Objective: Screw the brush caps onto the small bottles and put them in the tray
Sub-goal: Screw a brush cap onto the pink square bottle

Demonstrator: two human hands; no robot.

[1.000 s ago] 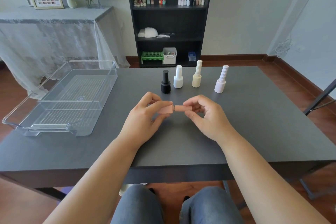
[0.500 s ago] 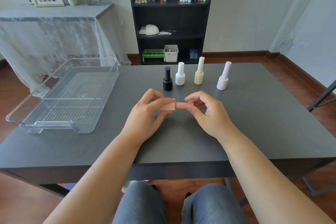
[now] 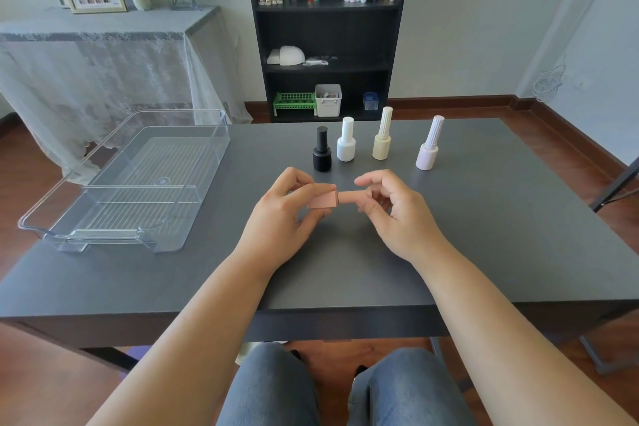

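Note:
A small pink bottle (image 3: 322,200) lies sideways above the table's middle, pinched by my left hand (image 3: 281,214). Its pink brush cap (image 3: 349,197) sits against the bottle's mouth, held at its right end by the fingertips of my right hand (image 3: 390,207). Behind my hands stand a black bottle (image 3: 322,150), a white bottle (image 3: 346,141), a yellow bottle (image 3: 382,135) and a lilac bottle (image 3: 429,144), all upright with caps on. The clear plastic tray (image 3: 52,233) rests at the table's left, with nothing in it.
The dark grey table (image 3: 484,235) runs from the front edge near my knees to the bottle row. A black shelf unit (image 3: 328,31) with more bottles stands behind it. A lace-covered side table (image 3: 96,55) is at the back left.
The view has shifted slightly. My right fingers have changed their hold on the cap, with the index finger now lifted, and bottle and cap stay joined between my hands.

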